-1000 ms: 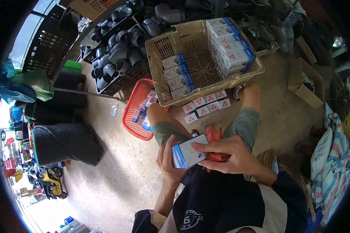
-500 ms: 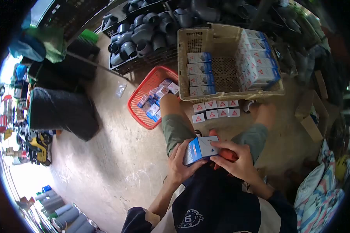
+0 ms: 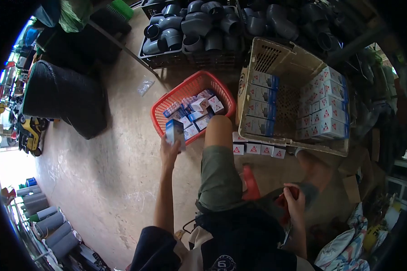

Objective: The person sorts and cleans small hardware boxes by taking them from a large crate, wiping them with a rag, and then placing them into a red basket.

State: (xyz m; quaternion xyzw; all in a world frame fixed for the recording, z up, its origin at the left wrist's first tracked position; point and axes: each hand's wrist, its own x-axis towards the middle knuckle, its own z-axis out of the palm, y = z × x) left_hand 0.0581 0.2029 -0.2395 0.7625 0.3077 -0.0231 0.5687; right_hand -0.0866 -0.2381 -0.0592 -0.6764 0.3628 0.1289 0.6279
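My left hand (image 3: 169,152) is closed around a small blue-and-white carton (image 3: 175,131) at the front left rim of a red plastic basket (image 3: 218,79). Inside that basket lie several similar cartons (image 3: 199,105), jumbled at different angles. My right hand (image 3: 295,205) is by my right thigh, its fingers wrapped round a red object (image 3: 282,201) that looks like a hand tool; its kind is partly hidden by the fingers. Another red thing (image 3: 250,184) shows between my legs, only partly visible.
A beige crate (image 3: 298,143) to the right holds stacked cartons along both sides. A line of white cartons (image 3: 253,148) stands on the floor before it. Black crates of grey pipe fittings (image 3: 172,38) are behind. A dark mesh roll (image 3: 65,97) stands left.
The carton, earlier between both hands at my lap, has gone forward and left to the basket in my left hand. My right hand has drawn back right with the red object. The view has shifted.
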